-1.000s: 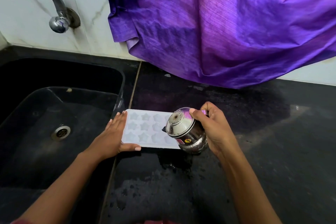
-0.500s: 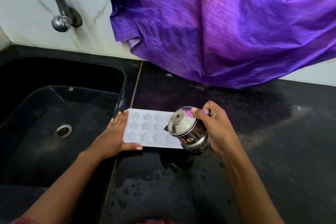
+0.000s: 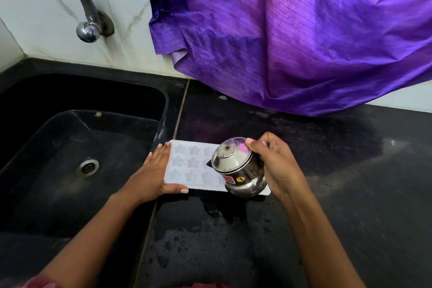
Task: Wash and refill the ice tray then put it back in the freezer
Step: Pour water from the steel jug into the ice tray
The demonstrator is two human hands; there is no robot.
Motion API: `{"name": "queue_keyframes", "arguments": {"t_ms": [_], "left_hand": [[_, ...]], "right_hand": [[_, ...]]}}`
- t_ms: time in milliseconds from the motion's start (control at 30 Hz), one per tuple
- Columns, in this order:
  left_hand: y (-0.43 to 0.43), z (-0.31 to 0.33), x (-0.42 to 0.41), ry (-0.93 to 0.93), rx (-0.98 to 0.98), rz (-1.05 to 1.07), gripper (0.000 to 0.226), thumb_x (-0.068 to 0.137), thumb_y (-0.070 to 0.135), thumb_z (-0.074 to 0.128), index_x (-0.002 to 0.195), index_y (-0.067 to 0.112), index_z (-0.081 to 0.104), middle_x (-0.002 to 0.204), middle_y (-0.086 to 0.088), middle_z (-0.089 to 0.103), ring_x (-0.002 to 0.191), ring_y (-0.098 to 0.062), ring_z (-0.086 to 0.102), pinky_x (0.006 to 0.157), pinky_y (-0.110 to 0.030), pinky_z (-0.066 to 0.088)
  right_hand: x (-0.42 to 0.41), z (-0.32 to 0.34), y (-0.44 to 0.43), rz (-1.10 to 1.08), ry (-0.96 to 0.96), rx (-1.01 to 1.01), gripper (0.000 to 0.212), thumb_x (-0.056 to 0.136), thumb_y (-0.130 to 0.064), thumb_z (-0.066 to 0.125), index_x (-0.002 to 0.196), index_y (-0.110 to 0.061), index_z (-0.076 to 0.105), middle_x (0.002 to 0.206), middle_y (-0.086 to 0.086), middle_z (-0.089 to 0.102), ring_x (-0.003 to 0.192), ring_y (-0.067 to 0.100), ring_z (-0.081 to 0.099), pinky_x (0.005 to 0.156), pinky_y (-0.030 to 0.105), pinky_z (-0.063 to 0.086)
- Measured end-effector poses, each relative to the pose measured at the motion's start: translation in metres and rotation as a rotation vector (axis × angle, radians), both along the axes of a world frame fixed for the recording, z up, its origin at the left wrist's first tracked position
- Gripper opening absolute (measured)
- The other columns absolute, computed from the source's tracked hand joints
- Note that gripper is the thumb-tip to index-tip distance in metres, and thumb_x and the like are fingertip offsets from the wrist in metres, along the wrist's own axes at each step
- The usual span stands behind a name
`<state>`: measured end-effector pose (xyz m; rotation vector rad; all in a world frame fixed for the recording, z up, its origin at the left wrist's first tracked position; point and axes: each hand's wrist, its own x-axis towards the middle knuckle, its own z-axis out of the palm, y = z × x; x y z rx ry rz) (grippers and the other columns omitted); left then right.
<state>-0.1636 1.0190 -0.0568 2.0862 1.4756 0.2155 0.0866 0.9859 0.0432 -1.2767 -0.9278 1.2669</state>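
Observation:
A white ice tray [image 3: 187, 166] with star-shaped cells lies flat on the black counter [image 3: 339, 194], just right of the sink. My left hand [image 3: 152, 175] grips its left end, thumb along the near edge. My right hand [image 3: 275, 166] holds a small steel kettle [image 3: 238, 166] with a domed lid. The kettle is tilted left over the tray's right half, its dark spout pointing down at the cells. The tray's right end is hidden behind the kettle.
A black sink [image 3: 161, 110] with a metal drain [image 3: 87, 167] lies to the left, under a curved steel tap [image 3: 77, 4]. A purple cloth [image 3: 292, 37] hangs over the back of the counter. Water drops wet the counter in front of the tray.
Both hands, the tray and the kettle hold almost the same pose. The kettle looks tipped slightly more toward the tray.

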Motion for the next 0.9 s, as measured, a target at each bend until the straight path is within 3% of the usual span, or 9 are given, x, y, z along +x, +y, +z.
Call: {"name": "queue_keyframes", "arguments": {"t_ms": [267, 900], "left_hand": [[0.000, -0.001, 0.000, 0.006, 0.003, -0.004, 0.147, 0.035, 0.101, 0.029, 0.146, 0.017, -0.020, 0.155, 0.006, -0.019, 0.135, -0.002, -0.026, 0.109, -0.024, -0.014], [0.000, -0.001, 0.000, 0.001, 0.007, -0.002, 0.149, 0.034, 0.102, 0.029, 0.147, 0.017, -0.018, 0.156, 0.004, -0.017, 0.135, -0.002, -0.026, 0.109, -0.024, -0.015]], "right_hand": [[-0.014, 0.001, 0.007, 0.023, -0.140, 0.005, 0.037, 0.084, -0.009, 0.062, 0.061, -0.018, 0.034, 0.064, 0.005, 0.036, 0.061, 0.014, 0.034, 0.056, 0.029, 0.030], [-0.019, 0.007, 0.011, 0.020, -0.271, 0.043, 0.038, 0.082, -0.007, 0.062, 0.060, -0.018, 0.033, 0.058, -0.001, 0.035, 0.057, 0.012, 0.032, 0.053, 0.028, 0.028]]}}
